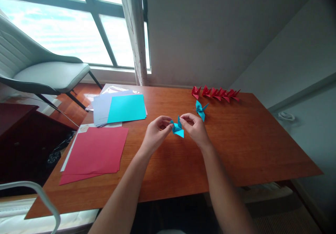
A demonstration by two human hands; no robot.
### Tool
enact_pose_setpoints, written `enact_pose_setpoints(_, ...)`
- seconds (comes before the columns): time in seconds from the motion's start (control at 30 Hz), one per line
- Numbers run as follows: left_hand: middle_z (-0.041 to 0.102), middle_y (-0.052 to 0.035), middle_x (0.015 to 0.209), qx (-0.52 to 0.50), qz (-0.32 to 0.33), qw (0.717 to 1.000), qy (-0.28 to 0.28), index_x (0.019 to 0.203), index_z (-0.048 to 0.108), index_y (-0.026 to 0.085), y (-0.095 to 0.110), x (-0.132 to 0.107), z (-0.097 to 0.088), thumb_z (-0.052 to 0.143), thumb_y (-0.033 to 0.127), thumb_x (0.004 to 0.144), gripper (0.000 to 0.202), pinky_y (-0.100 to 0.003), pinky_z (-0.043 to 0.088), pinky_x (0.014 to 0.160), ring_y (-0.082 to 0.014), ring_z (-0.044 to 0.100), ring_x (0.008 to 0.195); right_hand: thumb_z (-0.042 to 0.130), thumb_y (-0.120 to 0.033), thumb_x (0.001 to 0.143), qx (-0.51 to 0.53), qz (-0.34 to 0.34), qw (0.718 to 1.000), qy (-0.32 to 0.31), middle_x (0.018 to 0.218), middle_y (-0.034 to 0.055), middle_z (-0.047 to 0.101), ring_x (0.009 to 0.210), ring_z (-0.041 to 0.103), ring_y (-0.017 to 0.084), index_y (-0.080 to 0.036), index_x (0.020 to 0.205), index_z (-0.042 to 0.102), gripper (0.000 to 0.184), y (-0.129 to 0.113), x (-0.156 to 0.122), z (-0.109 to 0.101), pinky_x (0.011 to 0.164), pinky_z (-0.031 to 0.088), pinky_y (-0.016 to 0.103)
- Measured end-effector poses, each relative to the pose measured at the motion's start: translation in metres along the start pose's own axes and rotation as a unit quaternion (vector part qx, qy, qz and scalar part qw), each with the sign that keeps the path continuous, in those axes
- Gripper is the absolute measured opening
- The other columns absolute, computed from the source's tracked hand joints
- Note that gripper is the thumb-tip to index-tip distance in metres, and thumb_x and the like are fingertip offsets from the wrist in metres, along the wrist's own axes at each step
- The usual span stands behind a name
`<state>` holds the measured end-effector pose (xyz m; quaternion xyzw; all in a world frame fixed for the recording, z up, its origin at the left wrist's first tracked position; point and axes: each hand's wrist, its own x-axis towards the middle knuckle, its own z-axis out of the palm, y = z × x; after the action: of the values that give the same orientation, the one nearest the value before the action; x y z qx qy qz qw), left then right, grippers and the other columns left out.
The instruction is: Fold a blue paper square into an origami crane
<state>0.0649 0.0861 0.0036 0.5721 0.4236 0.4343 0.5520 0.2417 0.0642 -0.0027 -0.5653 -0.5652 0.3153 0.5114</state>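
A blue origami crane (178, 131) is held between my two hands above the middle of the wooden table. My left hand (156, 133) is closed, pinching the crane's left tip between thumb and fingers. On the other side, my right hand (194, 126) pinches its upright point. One blue wing spreads toward me, below the fingers. Just beyond my right hand stands a second blue origami crane (201, 110), touched by neither hand. Farther back, several red origami cranes (216, 94) form a row along the table's far edge.
Blue paper sheets (127, 108) lie over pale sheets (101, 109) at the table's back left. Nearer are red paper sheets (96, 150). A chair (49, 74) stands by the window, beside a curtain (133, 31). The wooden table (236, 150) narrows toward a right corner.
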Motion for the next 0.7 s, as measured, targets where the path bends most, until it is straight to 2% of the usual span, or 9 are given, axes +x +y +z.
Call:
enact_pose_setpoints(0.07,0.072,-0.0037,0.078,0.015,0.011,1.0,0.006,0.091,0.069,0.017,0.0001,-0.0001,-0.0002,0.073,0.039,0.078,0.026,-0.025,0.047,0.065,-0.0155,0.063,0.07,0.065,-0.039,0.088,-0.01,-0.003,1.0,-0.007,0.088,0.0057,0.074,0.084,0.07,0.022,-0.02,0.087,0.07,0.02,-0.0001,-0.0003,0.0,0.078,0.055,0.034)
enact_pose_setpoints(0.23,0.07,-0.0028,0.072,0.066,0.041,0.997,0.009,0.075,0.071,0.017,0.0018,-0.001,-0.0021,0.072,0.04,0.08,0.024,-0.023,0.044,0.059,-0.0148,0.06,0.066,0.065,-0.039,0.087,-0.006,0.003,1.0,-0.018,0.088,0.0055,0.074,0.084,0.07,0.022,-0.02,0.087,0.07,0.02,-0.0029,-0.0013,0.0007,0.078,0.056,0.034)
enact_pose_setpoints(0.5,0.067,-0.0014,0.065,0.072,0.055,0.996,0.016,0.073,0.073,0.017,0.0014,-0.0025,-0.0022,0.073,0.037,0.079,0.021,-0.022,0.039,0.053,-0.0124,0.054,0.059,0.068,-0.039,0.086,-0.016,-0.019,0.999,-0.023,0.092,0.0058,0.075,0.088,0.07,0.022,-0.021,0.089,0.072,0.019,-0.0047,-0.0014,0.0013,0.083,0.056,0.036)
enact_pose_setpoints(0.7,0.07,-0.0021,0.075,0.048,0.044,0.997,0.039,0.079,0.071,0.017,0.0019,-0.0011,-0.0001,0.074,0.04,0.08,0.023,-0.022,0.042,0.055,-0.0119,0.057,0.061,0.07,-0.041,0.087,0.009,-0.022,1.0,-0.002,0.093,0.0052,0.076,0.088,0.07,0.021,-0.022,0.091,0.073,0.02,-0.0019,-0.0008,0.0009,0.082,0.056,0.035)
